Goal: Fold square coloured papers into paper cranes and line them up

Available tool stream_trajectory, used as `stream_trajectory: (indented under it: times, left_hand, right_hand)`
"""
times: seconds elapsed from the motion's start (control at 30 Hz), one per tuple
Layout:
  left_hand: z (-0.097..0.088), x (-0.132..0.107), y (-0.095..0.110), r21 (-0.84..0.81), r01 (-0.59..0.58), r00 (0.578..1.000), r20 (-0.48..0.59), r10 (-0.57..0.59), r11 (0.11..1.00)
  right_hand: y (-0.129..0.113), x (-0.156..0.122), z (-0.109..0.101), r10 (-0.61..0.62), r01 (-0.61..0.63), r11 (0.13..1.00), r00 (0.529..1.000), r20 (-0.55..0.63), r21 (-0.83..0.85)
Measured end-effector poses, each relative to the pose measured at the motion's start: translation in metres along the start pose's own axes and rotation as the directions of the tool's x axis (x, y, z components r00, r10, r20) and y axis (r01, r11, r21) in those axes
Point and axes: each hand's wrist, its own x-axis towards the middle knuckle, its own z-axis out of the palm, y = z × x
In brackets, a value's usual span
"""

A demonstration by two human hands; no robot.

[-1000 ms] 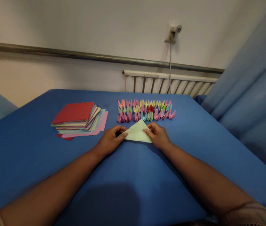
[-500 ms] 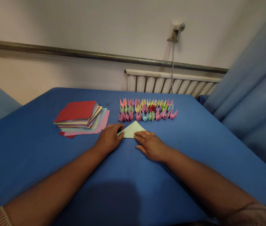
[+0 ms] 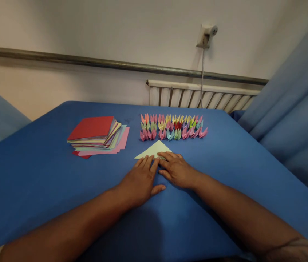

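A pale green sheet of origami paper (image 3: pixel 154 149), folded into a triangle, lies flat with its peak pointing away from me. My left hand (image 3: pixel 141 179) is flat, its fingertips on the near folded edge and its thumb stretched out to the right. My right hand (image 3: pixel 176 168) rests on the paper's right part with fingers extended, covering that corner. The fingertips of both hands come close together near the middle of the fold. Just beyond the peak stand rows of small folded paper cranes (image 3: pixel 177 134) in pink, yellow, green, blue and red.
To the left sits a stack of coloured paper squares (image 3: pixel 91 128), red on top, with pink sheets sticking out below. A blue cloth covers the table (image 3: pixel 208 225). Behind it are a radiator (image 3: pixel 192 96), a metal rail and a socket with a cord. Blue curtains (image 3: pixel 293 109) hang at the right.
My left hand has left the triangle's left corner and moved right and nearer me, flattening along the fold. That corner now shows. My right hand stays on the paper. The view has shifted slightly.
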Motion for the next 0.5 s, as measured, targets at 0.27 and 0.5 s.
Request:
stream_trajectory:
  times: [0.27, 0.5]
  left_hand:
    - [-0.022, -0.012, -0.012, 0.128, 0.214, 0.975, 0.035, -0.221, 0.968]
    - [0.000, 0.006, -0.019, 0.039, 0.017, 0.994, -0.106, -0.013, 0.999]
  right_hand:
    - [0.001, -0.002, -0.001, 0.016, -0.016, 1.000, 1.000, 0.007, -0.003]
    - [0.000, 0.000, -0.004, 0.009, -0.009, 1.000, 1.000, 0.005, 0.008]
